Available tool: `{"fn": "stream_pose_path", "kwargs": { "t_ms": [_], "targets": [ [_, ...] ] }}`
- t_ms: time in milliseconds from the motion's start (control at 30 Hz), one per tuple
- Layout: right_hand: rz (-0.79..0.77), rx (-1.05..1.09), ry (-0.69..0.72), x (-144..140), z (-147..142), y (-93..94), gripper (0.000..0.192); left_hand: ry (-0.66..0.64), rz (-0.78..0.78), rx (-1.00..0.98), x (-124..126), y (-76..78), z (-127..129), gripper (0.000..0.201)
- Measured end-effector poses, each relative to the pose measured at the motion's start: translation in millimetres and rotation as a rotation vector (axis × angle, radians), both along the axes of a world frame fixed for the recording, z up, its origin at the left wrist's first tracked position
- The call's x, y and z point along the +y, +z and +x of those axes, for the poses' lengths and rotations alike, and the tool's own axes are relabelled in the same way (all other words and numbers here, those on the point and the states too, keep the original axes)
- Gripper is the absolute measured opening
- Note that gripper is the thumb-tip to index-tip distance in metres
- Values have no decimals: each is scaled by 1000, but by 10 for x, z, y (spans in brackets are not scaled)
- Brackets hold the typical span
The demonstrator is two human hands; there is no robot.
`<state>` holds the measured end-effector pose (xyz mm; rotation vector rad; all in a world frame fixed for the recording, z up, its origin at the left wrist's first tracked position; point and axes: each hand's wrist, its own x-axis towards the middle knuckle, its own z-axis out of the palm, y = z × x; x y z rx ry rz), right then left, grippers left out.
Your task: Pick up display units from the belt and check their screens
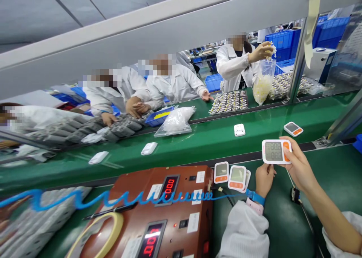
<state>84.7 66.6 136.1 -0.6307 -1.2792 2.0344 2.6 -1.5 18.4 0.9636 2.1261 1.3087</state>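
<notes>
My right hand [300,166] grips a white digital thermometer-like meter [273,152] with a grey display and an orange button panel, its thumb on the orange part. Segments show on the display. Just below the meter, my left hand [265,178] is closed with its fingertips pinched near the lower edge; what they hold, if anything, is hidden. A blue wrist strap [255,197] with a coiled blue cord [181,197] is on my left wrist. Left of that hand lie several similar meters [237,177] on the green bench. A thin cable with a small dark connector [295,194] runs below my right hand.
A brown power unit [169,212] with red readouts carries a tape roll [113,235] and a pen [110,211]. Beyond is a green conveyor [198,141] with several white units, one meter [293,129] among them. Co-workers in white coats work across it, beside a plastic bag [178,121].
</notes>
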Motion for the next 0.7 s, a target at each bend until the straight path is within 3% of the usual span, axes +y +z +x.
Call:
{"fn": "stream_pose_path", "kwargs": {
  "t_ms": [700],
  "targets": [
    [-15, 33, 6, -21, -1, -21, 45, 11, 28, 3, 14, -99, -11, 31]
  ]
}}
